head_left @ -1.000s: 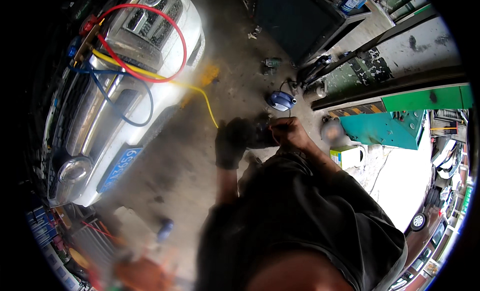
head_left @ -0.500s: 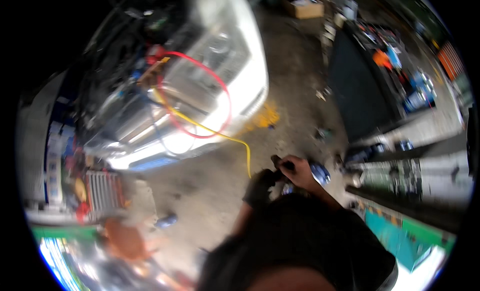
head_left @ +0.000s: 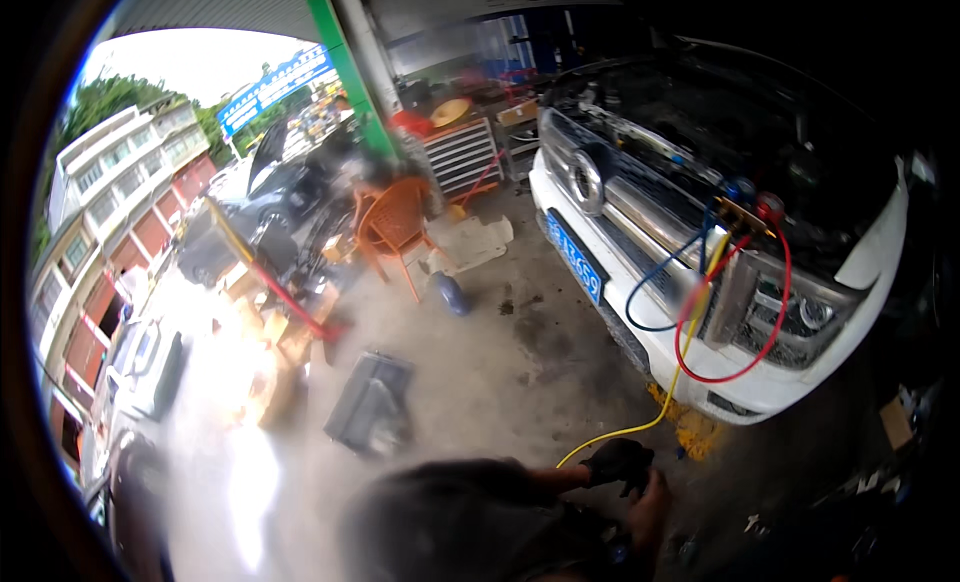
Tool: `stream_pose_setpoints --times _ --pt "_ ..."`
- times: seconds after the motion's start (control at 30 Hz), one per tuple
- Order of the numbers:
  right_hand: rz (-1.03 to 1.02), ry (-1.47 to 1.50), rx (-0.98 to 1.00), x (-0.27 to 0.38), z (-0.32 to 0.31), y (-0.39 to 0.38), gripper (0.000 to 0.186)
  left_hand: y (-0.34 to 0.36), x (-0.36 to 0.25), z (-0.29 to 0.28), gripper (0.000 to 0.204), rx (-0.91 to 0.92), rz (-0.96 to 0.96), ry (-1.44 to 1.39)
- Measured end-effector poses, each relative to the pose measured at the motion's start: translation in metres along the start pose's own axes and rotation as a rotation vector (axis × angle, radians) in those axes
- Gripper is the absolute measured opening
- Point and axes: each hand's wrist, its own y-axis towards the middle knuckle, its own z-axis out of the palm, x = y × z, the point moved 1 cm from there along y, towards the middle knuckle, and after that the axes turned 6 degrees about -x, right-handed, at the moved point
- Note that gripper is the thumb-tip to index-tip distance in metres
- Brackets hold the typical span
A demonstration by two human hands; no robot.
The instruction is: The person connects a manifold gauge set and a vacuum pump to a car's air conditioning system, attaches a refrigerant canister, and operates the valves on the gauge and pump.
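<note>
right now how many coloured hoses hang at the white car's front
3: a red hose looping before the headlight, a blue hose to its left, and a yellow hose dropping past the bumper. More may be hidden.

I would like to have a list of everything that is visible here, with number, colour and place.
car: one, white, right
gauge set: one, red and blue dials, car front
red hose: one, red, looped at car front
blue hose: one, blue, car front
yellow hose: one, yellow, down to near the hands
chair: one, orange, upper centre-left
cabinet: one, grey drawers, behind chair
blue object: one, blue, floor, kind unclear
panel: one, dark, floor, blurred
post: one, green, top left
sign: one, blue, outside
buildings: count unclear, pale and red, far left
left hand: one, black glove, bottom
right hand: one, bare, beside it
</note>
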Motion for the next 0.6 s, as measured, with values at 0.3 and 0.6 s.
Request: stream_pose_setpoints --times 0.3,0.6 --pt "0.677 0.635 0.330 -0.017 0.114 0.049 0.023 -0.039 0.024 -0.077 0.042 -0.576 0.410 1.008" --pt "0.699 1.266 -0.017 0.023 0.161 0.056 0.033 -0.057 0.093 -0.085 0.028 -0.101 0.144 0.464"
